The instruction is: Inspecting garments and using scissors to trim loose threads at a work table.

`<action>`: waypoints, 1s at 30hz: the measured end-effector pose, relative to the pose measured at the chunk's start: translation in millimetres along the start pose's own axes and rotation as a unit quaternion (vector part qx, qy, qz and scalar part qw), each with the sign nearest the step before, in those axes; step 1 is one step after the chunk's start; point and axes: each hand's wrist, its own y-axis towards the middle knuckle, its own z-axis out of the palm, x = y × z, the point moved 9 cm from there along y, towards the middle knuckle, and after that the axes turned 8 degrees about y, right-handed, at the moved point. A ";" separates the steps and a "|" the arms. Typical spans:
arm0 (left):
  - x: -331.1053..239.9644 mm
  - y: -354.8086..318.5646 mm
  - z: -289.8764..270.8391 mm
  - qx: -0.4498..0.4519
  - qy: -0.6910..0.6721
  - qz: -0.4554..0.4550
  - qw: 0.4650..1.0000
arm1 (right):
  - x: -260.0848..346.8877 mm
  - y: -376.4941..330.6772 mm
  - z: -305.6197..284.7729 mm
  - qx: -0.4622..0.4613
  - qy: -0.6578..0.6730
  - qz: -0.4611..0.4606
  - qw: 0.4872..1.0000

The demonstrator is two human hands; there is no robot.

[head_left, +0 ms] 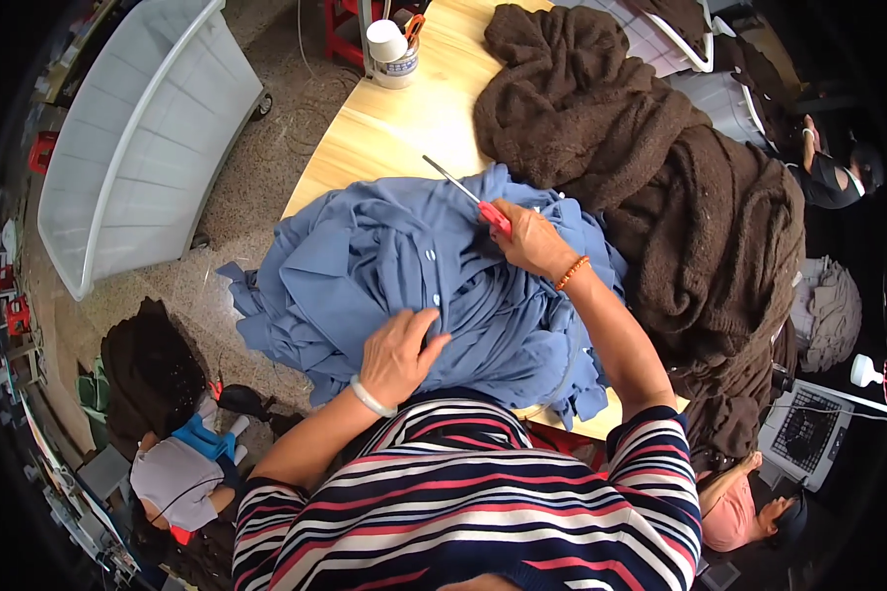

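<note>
A pile of blue button shirts point(384, 266) lies on the near end of a wooden table point(404, 118). My left hand point(399, 350) presses and pinches the blue cloth at the pile's near edge, a pale bangle on its wrist. My right hand point(532, 239) rests on top of the pile and grips red-handled scissors point(463, 192), whose blades point up and to the left over the fabric. An orange bead bracelet circles that wrist.
A big heap of brown knit fabric point(660, 167) covers the table's right side. A white cup-like container point(392, 51) stands at the far edge. A large white bin point(138, 138) sits on the floor at left. Other people sit low at left point(177, 478) and at right point(749, 502).
</note>
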 end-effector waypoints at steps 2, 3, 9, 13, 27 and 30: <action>-17.3 13.5 -7.4 -0.097 0.171 0.071 0.978 | 6.0 -6.9 -4.8 -0.022 -0.012 -0.010 1.000; -14.1 24.9 -4.1 -0.099 0.173 0.076 0.977 | 9.6 -10.9 -8.8 -0.040 -0.021 -0.018 0.999; 27.0 35.0 37.5 -0.043 0.202 0.071 0.976 | 46.8 -68.3 -28.1 -0.031 -0.082 0.000 0.996; 32.6 35.5 38.0 -0.048 0.192 0.062 0.978 | 49.3 -121.7 -4.0 0.125 -0.182 0.038 0.975; 26.5 27.9 38.0 -0.066 0.189 0.099 0.975 | 60.4 -125.3 -7.5 0.082 -0.168 0.018 0.982; 26.9 27.8 38.0 -0.067 0.186 0.091 0.976 | 54.5 -106.6 -18.2 0.090 -0.179 0.055 0.978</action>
